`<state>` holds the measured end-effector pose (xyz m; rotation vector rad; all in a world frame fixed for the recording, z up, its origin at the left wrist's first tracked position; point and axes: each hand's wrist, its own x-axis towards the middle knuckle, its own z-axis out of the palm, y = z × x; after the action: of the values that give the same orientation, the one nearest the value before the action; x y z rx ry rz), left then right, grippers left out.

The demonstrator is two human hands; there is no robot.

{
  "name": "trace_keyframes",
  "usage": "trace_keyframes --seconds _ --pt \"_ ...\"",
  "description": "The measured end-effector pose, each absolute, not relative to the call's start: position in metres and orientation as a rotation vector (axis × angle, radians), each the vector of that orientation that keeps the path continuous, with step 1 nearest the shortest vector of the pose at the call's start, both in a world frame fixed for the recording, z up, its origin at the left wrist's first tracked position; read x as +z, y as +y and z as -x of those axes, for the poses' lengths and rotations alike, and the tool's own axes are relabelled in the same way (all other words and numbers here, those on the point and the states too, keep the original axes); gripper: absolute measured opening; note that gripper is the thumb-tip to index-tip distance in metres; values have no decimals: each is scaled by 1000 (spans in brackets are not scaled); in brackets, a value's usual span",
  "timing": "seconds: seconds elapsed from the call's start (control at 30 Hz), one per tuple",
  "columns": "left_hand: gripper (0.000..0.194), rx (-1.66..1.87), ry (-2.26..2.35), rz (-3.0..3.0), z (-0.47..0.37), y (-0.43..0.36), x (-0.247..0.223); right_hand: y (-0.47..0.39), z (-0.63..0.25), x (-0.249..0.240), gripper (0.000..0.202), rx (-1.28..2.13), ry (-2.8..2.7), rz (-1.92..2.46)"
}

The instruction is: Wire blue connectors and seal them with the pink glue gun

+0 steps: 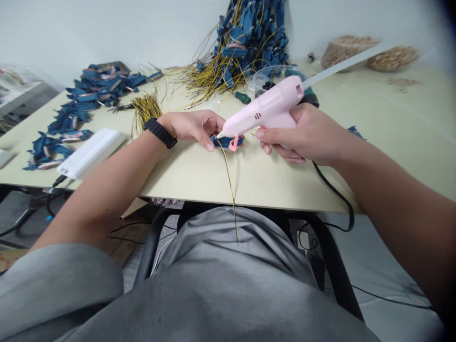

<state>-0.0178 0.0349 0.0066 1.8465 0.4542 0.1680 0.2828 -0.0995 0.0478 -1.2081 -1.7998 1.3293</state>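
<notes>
My right hand (302, 135) is wrapped round the handle of a pale pink hot glue gun (265, 107), a long white glue stick (345, 61) jutting from its back. The gun's nozzle points down and left, at the end of a small blue piece (228, 142). Thumb and fingers of my left hand (203, 127) pinch that blue piece just above the table. From it a yellow and a black wire (230, 180) hang over the table edge toward my lap. A pink wire stand folds out under the gun's front. Whether the nozzle touches the piece I cannot tell.
Blue pieces with yellow and black wires form a tall heap (249, 38) at the back and a spread pile (89, 92) on the left. A white box (91, 153) lies by my left forearm. Bags of small tan bits (392, 59) stand back right. A black cord (335, 192) hangs off the edge.
</notes>
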Motion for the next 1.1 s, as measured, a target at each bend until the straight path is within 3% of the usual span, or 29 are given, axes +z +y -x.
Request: trace_keyframes --seconds 0.17,1.1 --pt "52 199 463 -1863 19 35 4 -100 -284 48 25 1306 -1809 1221" --pt "67 127 403 -1866 17 37 8 -97 -289 47 28 1240 -1874 1234"
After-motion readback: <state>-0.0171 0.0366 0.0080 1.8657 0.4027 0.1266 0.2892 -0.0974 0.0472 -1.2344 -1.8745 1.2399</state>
